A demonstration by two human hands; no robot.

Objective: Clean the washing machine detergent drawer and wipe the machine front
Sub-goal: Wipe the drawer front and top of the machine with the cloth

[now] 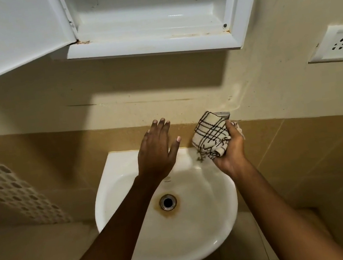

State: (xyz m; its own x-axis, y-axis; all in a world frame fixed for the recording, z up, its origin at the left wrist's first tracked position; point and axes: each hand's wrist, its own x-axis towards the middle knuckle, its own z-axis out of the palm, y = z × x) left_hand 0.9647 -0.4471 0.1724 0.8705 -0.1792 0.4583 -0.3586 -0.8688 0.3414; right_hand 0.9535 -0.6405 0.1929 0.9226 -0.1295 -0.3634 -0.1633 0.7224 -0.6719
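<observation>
- Cloth (210, 137): cream with dark checks, bunched and clamped in the fingers of the right hand (230, 154), over the back right rim of the sink (111, 207).
- Perforated panel (18, 188): seen at far left, blurred.
- Cabinet door (5, 37): swung open at upper left, beside the white wall cabinet (150, 32).
- Left hand (158, 152): held palm down over the sink's back rim, fingers straight and apart, nothing gripped.
- Drain (167, 202): ringed with rust, set mid-basin.
- Metal tap (223, 114): partly hidden behind the cloth.
- Wall socket (341, 44): mounted at far right.
</observation>
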